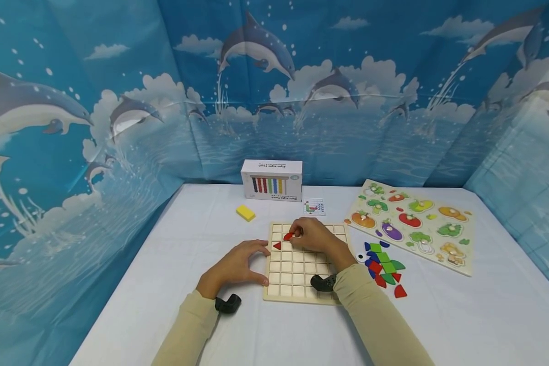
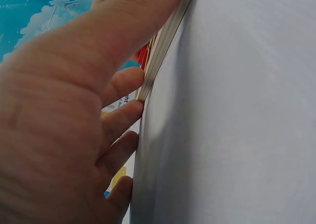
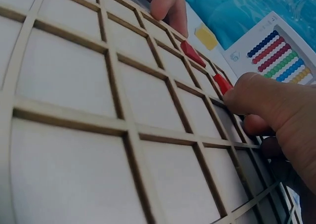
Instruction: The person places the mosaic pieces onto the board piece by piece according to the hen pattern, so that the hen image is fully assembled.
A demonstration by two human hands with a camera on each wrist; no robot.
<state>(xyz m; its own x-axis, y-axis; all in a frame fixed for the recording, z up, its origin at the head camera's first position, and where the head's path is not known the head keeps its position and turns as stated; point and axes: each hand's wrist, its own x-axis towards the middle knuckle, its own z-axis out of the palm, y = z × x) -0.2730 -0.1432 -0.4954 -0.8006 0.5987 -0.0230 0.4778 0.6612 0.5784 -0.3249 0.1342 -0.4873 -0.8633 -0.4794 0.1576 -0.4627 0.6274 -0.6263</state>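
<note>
The left hand (image 1: pixel 238 262) touches the left edge of the board (image 1: pixel 298 278). The right hand (image 1: pixel 313 235) pinches a red piece (image 1: pixel 288 236) over the board. A red triangle (image 1: pixel 277 246) lies on the board near this piece. Loose pieces (image 1: pixel 384 257) lie right of the board, near the puzzle (image 1: pixel 432 208). Beyond the board, a yellow block (image 1: pixel 245 213) and a card (image 1: pixel 313 207) lie near a box (image 1: pixel 272 181).

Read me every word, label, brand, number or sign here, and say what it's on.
"Right Right Touch", upside down, on the top of the white box.
"Right Right Touch", upside down, on its front.
The box's other print: too small to read.
Picture card: nothing readable.
</note>
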